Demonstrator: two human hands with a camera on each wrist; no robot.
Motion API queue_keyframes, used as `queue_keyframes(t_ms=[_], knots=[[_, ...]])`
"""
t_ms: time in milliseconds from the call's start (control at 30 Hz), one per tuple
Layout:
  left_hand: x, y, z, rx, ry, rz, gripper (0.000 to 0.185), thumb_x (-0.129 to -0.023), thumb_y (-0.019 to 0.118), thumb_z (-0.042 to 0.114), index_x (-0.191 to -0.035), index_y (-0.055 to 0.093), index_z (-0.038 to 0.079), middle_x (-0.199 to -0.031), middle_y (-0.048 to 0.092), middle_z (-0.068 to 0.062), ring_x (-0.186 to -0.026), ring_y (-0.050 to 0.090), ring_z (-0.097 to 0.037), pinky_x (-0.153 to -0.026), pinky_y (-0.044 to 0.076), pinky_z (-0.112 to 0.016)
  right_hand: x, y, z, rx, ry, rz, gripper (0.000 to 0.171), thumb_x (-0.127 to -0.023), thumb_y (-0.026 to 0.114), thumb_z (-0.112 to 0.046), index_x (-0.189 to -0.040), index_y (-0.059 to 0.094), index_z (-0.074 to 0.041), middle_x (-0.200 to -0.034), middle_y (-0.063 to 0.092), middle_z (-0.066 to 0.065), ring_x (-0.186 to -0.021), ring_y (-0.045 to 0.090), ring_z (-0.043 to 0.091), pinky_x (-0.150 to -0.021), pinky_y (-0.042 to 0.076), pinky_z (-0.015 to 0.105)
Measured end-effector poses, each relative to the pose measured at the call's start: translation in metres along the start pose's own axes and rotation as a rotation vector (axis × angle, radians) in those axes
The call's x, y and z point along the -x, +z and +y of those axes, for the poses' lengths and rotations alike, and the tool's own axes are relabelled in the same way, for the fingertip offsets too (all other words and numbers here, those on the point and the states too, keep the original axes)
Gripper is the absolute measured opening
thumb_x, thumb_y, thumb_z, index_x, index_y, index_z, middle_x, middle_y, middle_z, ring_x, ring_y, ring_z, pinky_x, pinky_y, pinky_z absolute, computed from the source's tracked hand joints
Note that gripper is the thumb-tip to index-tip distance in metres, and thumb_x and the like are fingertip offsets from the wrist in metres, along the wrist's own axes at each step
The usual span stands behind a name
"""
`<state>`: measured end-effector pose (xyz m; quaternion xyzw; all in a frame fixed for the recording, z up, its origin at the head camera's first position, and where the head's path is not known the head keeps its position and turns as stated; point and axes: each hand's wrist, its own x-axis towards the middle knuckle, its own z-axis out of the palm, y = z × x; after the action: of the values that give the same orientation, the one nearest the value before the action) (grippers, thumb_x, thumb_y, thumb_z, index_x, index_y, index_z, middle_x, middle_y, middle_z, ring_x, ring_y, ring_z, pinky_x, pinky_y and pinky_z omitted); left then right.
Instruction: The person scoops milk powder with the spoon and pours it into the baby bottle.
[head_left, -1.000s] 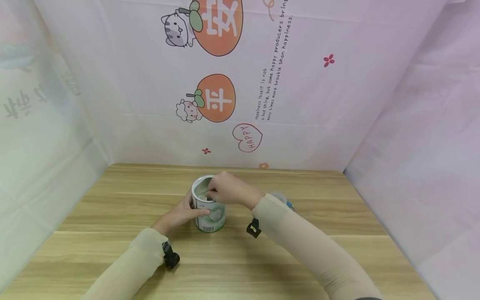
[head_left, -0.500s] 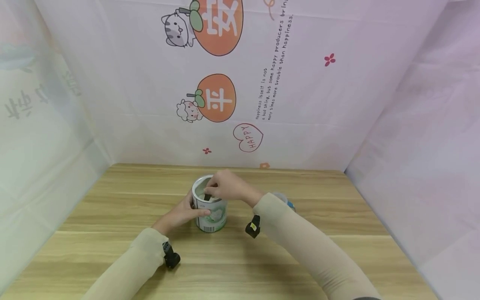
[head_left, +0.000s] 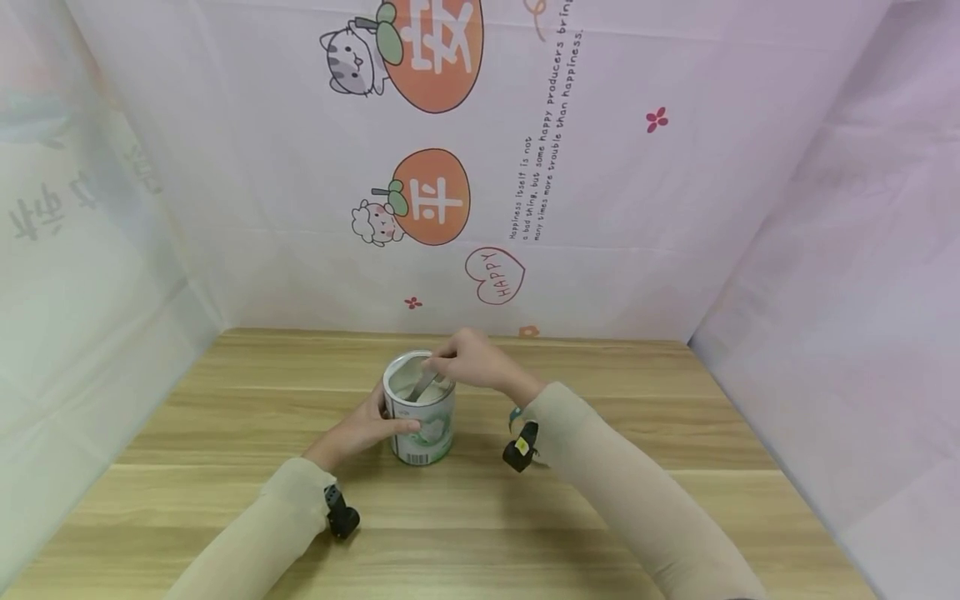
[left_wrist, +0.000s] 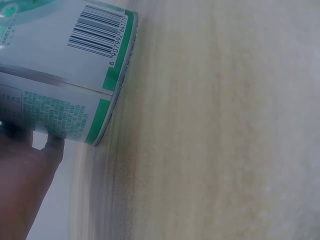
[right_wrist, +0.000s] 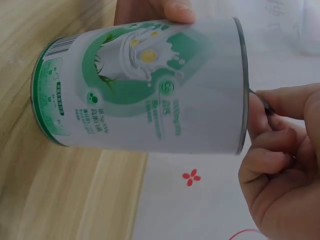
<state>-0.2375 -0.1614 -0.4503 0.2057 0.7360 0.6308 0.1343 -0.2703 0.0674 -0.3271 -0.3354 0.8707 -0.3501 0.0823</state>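
A white and green milk powder can (head_left: 422, 433) stands upright on the wooden table, its top open and something pale inside. My left hand (head_left: 366, 429) grips its left side, thumb across the front; in the left wrist view fingers of that hand (left_wrist: 25, 170) lie against the label. Over the can's right rim, my right hand (head_left: 480, 362) pinches the grey handle of a spoon (head_left: 424, 383), which slants down into the can. The spoon's lower end cannot be made out. The right wrist view shows the curled right hand (right_wrist: 285, 160) just outside the rim, holding the dark handle (right_wrist: 265, 102).
A small blue-edged object (head_left: 514, 416) is mostly hidden behind the right sleeve. The wooden table (head_left: 420, 533) is bounded by a printed cloth (head_left: 600, 275) at the back and white cloth on both sides.
My right hand has risen and shifted right, and more of the spoon handle shows. The sleeve now covers the clear and blue things seen on its right before. The left hand and can stay put.
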Motion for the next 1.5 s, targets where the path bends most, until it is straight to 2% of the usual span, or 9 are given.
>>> queue_keyframes(t_ms=[133, 267, 333, 500, 633, 900, 1167, 1333, 1500], knots=[[0.002, 0.001, 0.0, -0.001, -0.015, 0.011, 0.098, -0.089, 0.077, 0.025, -0.16, 0.01, 0.02, -0.153, 0.034, -0.014, -0.141, 0.031, -0.037, -0.114, 0.022, -0.061, 0.004, -0.002, 0.009, -0.082, 0.058, 0.032, 0.024, -0.099, 0.064, -0.024, -0.098, 0.08, -0.007, -0.093, 0.075, 0.001, -0.074, 0.064, 0.013, -0.07, 0.051, 0.029], [0.002, 0.001, 0.001, -0.001, -0.024, 0.025, 0.097, -0.088, 0.078, 0.025, -0.16, 0.013, 0.022, -0.153, 0.035, -0.014, -0.141, 0.031, -0.036, -0.114, 0.022, -0.061, 0.007, -0.004, 0.015, -0.119, 0.103, 0.061, 0.023, -0.098, 0.065, -0.026, -0.101, 0.08, -0.009, -0.08, 0.071, 0.0, -0.059, 0.047, 0.012, -0.059, 0.041, 0.027], [0.002, 0.001, 0.001, 0.002, -0.025, 0.03, 0.097, -0.087, 0.078, 0.024, -0.159, 0.013, 0.023, -0.153, 0.035, -0.014, -0.141, 0.032, -0.036, -0.114, 0.023, -0.06, 0.009, -0.005, 0.017, -0.138, 0.131, 0.08, 0.023, -0.098, 0.065, -0.028, -0.101, 0.081, -0.011, -0.077, 0.07, -0.001, -0.057, 0.04, 0.011, -0.056, 0.038, 0.026], [0.003, 0.001, 0.001, -0.004, -0.026, 0.035, 0.097, -0.087, 0.079, 0.025, -0.16, 0.013, 0.022, -0.153, 0.035, -0.015, -0.141, 0.032, -0.037, -0.114, 0.023, -0.061, 0.013, -0.007, 0.021, -0.209, 0.212, 0.118, 0.025, -0.098, 0.065, -0.032, -0.104, 0.08, -0.013, -0.083, 0.073, 0.0, -0.055, 0.039, 0.01, -0.054, 0.037, 0.023], [0.003, 0.0, 0.0, -0.017, -0.031, 0.038, 0.098, -0.087, 0.079, 0.026, -0.16, 0.013, 0.022, -0.153, 0.035, -0.015, -0.141, 0.031, -0.038, -0.114, 0.022, -0.061, 0.015, -0.008, 0.024, -0.289, 0.253, 0.143, 0.027, -0.098, 0.065, -0.032, -0.105, 0.079, -0.01, -0.082, 0.072, 0.003, -0.05, 0.033, 0.01, -0.049, 0.03, 0.023], [0.003, 0.0, 0.0, -0.017, -0.03, 0.041, 0.099, -0.088, 0.079, 0.025, -0.16, 0.012, 0.021, -0.156, 0.032, -0.017, -0.144, 0.026, -0.039, -0.115, 0.019, -0.061, 0.02, -0.013, 0.028, -0.419, 0.254, 0.185, 0.025, -0.099, 0.064, -0.026, -0.103, 0.078, -0.005, -0.082, 0.067, 0.006, -0.058, 0.038, 0.011, -0.058, 0.037, 0.023], [0.002, 0.0, 0.0, -0.02, -0.011, 0.024, 0.099, -0.089, 0.077, 0.026, -0.161, 0.009, 0.019, -0.156, 0.031, -0.018, -0.144, 0.026, -0.04, -0.115, 0.018, -0.062, 0.026, -0.021, 0.025, -0.447, 0.235, 0.206, 0.026, -0.099, 0.064, -0.024, -0.098, 0.077, -0.001, -0.075, 0.06, 0.001, -0.061, 0.039, 0.012, -0.064, 0.039, 0.028], [0.004, 0.001, 0.0, -0.026, -0.027, 0.03, 0.102, -0.089, 0.077, 0.025, -0.161, 0.006, 0.021, -0.158, 0.028, -0.018, -0.145, 0.023, -0.04, -0.115, 0.017, -0.062, 0.029, -0.027, 0.022, -0.427, 0.257, 0.222, 0.028, -0.097, 0.066, -0.028, -0.092, 0.076, -0.002, -0.076, 0.06, 0.001, -0.064, 0.042, 0.012, -0.066, 0.041, 0.028], [0.003, 0.001, 0.001, -0.022, -0.024, 0.038, 0.102, -0.088, 0.078, 0.025, -0.161, 0.008, 0.02, -0.157, 0.03, -0.02, -0.145, 0.024, -0.041, -0.115, 0.018, -0.061, 0.032, -0.033, 0.021, -0.446, 0.25, 0.242, 0.028, -0.097, 0.067, -0.027, -0.092, 0.076, -0.001, -0.079, 0.063, 0.003, -0.064, 0.042, 0.012, -0.063, 0.04, 0.025]])
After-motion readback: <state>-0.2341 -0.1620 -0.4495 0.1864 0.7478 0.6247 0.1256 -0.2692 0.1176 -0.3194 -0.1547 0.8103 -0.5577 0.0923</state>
